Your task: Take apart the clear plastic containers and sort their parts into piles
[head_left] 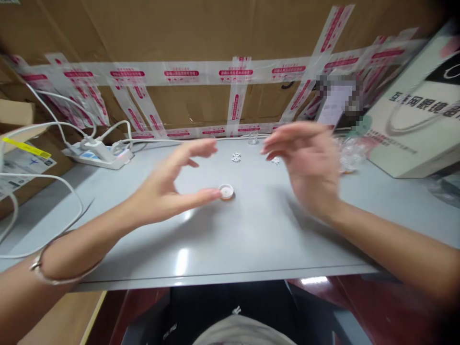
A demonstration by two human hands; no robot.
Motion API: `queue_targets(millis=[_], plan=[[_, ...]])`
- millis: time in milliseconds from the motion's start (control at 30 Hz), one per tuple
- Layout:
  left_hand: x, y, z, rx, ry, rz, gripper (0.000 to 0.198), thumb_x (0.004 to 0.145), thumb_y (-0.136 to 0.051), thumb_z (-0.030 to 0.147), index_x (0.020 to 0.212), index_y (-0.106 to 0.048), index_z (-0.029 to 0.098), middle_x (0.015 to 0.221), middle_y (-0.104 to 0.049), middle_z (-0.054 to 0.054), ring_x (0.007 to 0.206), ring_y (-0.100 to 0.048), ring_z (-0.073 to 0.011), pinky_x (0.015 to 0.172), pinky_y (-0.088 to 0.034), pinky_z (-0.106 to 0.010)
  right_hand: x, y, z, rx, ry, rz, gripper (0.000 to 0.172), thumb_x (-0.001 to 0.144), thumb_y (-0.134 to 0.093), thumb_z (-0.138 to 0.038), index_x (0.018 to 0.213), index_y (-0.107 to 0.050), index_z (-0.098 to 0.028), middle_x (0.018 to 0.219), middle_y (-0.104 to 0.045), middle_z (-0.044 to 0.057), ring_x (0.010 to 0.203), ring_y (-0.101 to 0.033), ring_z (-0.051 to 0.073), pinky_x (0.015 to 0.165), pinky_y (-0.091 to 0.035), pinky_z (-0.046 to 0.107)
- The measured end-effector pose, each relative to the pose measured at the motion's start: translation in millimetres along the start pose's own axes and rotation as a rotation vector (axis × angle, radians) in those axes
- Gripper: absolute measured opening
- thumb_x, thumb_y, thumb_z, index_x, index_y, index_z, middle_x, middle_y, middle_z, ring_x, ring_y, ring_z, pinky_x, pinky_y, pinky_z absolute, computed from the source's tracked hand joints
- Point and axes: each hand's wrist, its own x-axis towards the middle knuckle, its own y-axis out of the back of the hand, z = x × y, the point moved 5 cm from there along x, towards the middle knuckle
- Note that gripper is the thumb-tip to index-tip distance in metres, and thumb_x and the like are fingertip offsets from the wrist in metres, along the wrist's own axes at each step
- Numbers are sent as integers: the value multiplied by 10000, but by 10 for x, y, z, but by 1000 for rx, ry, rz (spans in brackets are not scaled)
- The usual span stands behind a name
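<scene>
My left hand point(168, 184) hangs over the desk, thumb and fingers apart, with nothing visible between them. Its thumb tip overlaps the edge of a small round white cap point(226, 192) with an orange base; whether they touch I cannot tell. My right hand point(311, 165), smeared a little by motion, is raised with its fingers curved and loose, no object showing in it. Beyond the cap lie small white flat pieces point(236, 157), and another white piece point(275, 161) shows beside the right fingers. A small clear plastic cup point(253, 139) stands near the back.
Clear plastic parts point(350, 155) are heaped behind my right hand. A printed white box point(413, 105) stands at the right. A power strip point(104, 155) with white cables sits at the left beside a cardboard box point(32, 158). Large taped cardboard point(179, 38) closes off the back.
</scene>
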Motion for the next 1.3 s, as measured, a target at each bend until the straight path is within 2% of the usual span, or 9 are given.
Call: queue_targets(millis=[67,133,200,300,467,667,933,1133,1300], plan=[[0,-245,-161,93,68,-157,593,700,-626,480,1202,-441,224,1163,-511,-75,1038,-495,-235,852,-422,-380,-26,-171,173,-82,-81,-143,282,824,-517,-391,1046,-481,-220,937,-541,28,819,-539,136,729,-449,298],[-7,-428,-321,168,137,-254,559,671,-642,491,1129,-485,212,1099,-524,-72,988,-504,-227,831,-420,-375,-69,-347,354,-202,-178,-324,323,769,-589,-389,1018,-508,-199,896,-540,25,775,-519,134,678,-435,279],[-9,-552,-442,195,181,-310,523,651,-647,509,1055,-514,203,1045,-524,-61,943,-507,-219,809,-418,-367,-100,-465,471,-274,-209,-437,405,706,-645,-417,1014,-513,-188,886,-531,23,749,-499,133,653,-422,270],[-3,-663,-563,183,215,-325,450,660,-637,512,970,-531,202,989,-520,-44,897,-502,-207,787,-412,-357,-119,-548,565,-288,-222,-499,468,652,-683,-437,1001,-507,-180,856,-516,13,726,-478,127,655,-413,264],[-8,-740,-658,154,220,-251,397,697,-614,499,954,-529,209,997,-519,-39,947,-476,-208,825,-375,-362,-140,-561,636,-240,-277,-501,360,680,-660,-427,907,-526,-182,794,-516,1,714,-480,125,642,-397,244],[-38,-751,-651,145,218,-246,339,723,-601,479,945,-541,230,1022,-532,-34,965,-471,-209,834,-346,-371,-140,-546,607,-208,-270,-532,353,638,-699,-417,852,-549,-179,785,-530,0,721,-485,127,635,-399,240],[-14,-749,-609,120,172,-246,286,728,-611,392,955,-554,228,1032,-545,-32,971,-488,-200,870,-332,-379,-121,-531,584,-167,-227,-501,252,683,-672,-311,881,-594,-177,802,-544,15,707,-493,118,653,-426,247],[-20,-738,-595,129,199,-261,312,710,-616,383,979,-557,237,1038,-538,-27,976,-487,-202,878,-326,-374,-70,-424,575,-142,-266,-327,259,729,-617,-286,967,-601,-187,903,-579,41,791,-541,140,748,-459,290],[-36,-719,-550,155,165,-263,269,722,-598,365,955,-555,239,1015,-535,-25,978,-477,-204,873,-317,-368,103,-227,600,-289,-246,-172,340,755,-584,-282,1086,-566,-202,1021,-599,50,891,-550,164,819,-438,326]])
